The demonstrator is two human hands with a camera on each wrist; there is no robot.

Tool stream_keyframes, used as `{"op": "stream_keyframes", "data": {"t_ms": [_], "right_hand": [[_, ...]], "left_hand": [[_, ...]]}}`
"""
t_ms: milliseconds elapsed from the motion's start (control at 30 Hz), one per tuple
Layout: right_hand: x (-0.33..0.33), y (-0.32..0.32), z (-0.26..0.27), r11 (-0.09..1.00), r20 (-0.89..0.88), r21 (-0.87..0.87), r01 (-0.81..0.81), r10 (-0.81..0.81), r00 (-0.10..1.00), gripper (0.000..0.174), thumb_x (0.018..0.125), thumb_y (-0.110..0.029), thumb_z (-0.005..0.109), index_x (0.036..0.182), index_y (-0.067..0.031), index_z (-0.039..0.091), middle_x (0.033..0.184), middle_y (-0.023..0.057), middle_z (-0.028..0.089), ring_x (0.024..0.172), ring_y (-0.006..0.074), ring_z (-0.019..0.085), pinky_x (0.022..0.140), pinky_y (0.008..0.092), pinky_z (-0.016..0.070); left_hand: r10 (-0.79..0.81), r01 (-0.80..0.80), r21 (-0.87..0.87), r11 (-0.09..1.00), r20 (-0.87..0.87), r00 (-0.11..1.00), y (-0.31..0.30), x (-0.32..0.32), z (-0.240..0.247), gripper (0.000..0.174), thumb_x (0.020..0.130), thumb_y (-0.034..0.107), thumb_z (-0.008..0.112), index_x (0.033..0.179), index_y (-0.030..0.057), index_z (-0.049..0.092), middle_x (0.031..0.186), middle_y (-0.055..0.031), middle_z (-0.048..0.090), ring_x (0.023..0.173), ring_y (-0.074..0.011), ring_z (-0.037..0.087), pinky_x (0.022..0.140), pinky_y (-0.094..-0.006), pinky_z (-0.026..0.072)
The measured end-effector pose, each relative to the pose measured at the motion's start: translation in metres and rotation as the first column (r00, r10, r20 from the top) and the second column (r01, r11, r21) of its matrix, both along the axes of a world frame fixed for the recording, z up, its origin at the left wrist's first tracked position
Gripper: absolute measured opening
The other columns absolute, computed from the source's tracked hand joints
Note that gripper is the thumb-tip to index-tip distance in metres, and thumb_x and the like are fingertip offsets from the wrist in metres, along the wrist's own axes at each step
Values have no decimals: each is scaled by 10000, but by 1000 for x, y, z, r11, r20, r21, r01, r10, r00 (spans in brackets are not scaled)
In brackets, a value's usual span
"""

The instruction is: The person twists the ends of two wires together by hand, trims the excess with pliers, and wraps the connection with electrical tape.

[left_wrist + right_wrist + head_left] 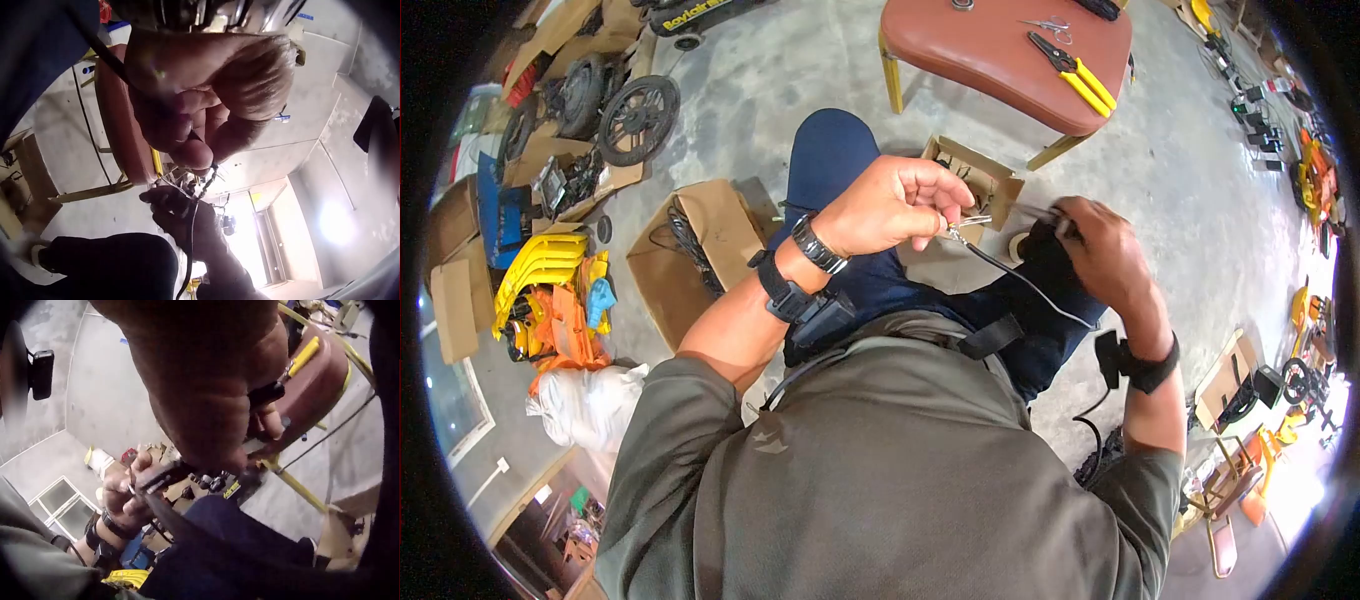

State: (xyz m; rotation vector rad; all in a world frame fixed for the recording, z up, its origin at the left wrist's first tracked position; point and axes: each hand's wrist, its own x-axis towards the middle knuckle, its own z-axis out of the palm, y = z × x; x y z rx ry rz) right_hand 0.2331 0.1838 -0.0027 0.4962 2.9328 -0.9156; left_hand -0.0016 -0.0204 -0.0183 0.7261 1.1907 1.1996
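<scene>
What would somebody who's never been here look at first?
Probably the person's left hand in the middle of the head view, pinching a thin cable. Next, perhaps the yellow-handled pliers lying on the reddish-brown seat near the top right. Then the bright yellow parts heaped at the left might catch the eye.

Bright head view, dimmer wrist views
Edges are warped; the head view's right side is bleached by glare, an opening (250, 245) in the left wrist view is overexposed, and the right hand (200, 394) is darkened by shadow.
</scene>
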Motion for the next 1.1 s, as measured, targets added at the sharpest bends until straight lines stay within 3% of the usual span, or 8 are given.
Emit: {"op": "stream_keyframes", "data": {"t_ms": [133, 200, 300, 400, 500, 633, 833, 1100], "right_hand": [[27, -17, 34, 898, 268, -318, 303, -222, 938, 294, 910, -146, 689, 1148, 5, 607, 823, 170, 689, 797, 237, 683, 731, 373, 526], [36, -35, 27, 650, 288, -654, 387, -259, 922, 323, 942, -212, 715, 1160, -1, 607, 843, 102, 712, 816, 93, 641, 694, 286, 504], [27, -59, 26, 523, 496, -720, 456, -72, 865, 332, 945, -189, 706, 1192, 4, 599, 892, 55, 724, 807, 102, 642, 650, 273, 497], [16, -81, 13, 325, 439, -838, 439, -78, 895, 358, 947, -207, 695, 1211, 12, 590, 852, 44, 709, 752, 94, 623, 621, 266, 488], [5, -81, 6, 410, 467, -812, 416, 28, 884, 353, 988, -141, 579, 1284, 44, 522, 1042, 86, 745, 882, 110, 663, 643, 246, 503], [-2, -88, -6, 374, 407, -840, 393, -44, 912, 385, 948, -206, 681, 1228, 36, 575, 790, 41, 686, 648, 103, 598, 562, 266, 478], [-1, -89, -7, 348, 388, -855, 384, -62, 919, 344, 957, -184, 661, 1206, 40, 586, 796, 48, 691, 655, 111, 611, 575, 271, 488], [-7, -85, 10, 422, 487, -792, 441, 3, 873, 328, 979, -115, 583, 1258, 49, 535, 1024, 104, 738, 853, 130, 675, 632, 264, 513]], "left_hand": [[29, -30, -80, 996, -7, 1000, 7, 0, -10, 310, 836, -39, 606, 1138, -15, 675, 937, -65, 700, 639, -82, 607, 594, -219, 502], [46, -44, -94, 995, 14, 999, 9, -1, -15, 308, 836, -42, 603, 1135, -16, 675, 938, -62, 700, 643, -83, 611, 593, -215, 499], [46, -43, -94, 995, 24, 999, 12, 0, -21, 315, 840, -38, 597, 1144, -12, 672, 944, -57, 702, 647, -79, 617, 568, -208, 484], [28, -30, -139, 990, -19, 999, 12, -1, -11, 326, 844, -29, 590, 1159, -9, 667, 947, -52, 703, 652, -77, 621, 536, -201, 462], [36, -39, -115, 993, -23, 999, 10, -1, -13, 339, 844, -22, 588, 1175, -4, 662, 948, -46, 703, 648, -74, 621, 515, -195, 442], [48, -47, -91, 995, 1, 999, 7, -1, -15, 344, 846, -19, 593, 1182, 3, 662, 956, -44, 703, 644, -71, 620, 520, -190, 441], [31, -31, -73, 997, 0, 1000, 5, 0, -16, 339, 854, -19, 598, 1184, 15, 665, 958, -36, 699, 653, -69, 622, 533, -187, 447], [41, -43, -73, 996, -27, 999, 3, 1, -20, 323, 866, -49, 604, 1178, 6, 667, 959, -37, 687, 729, -68, 621, 599, -220, 511]]}}
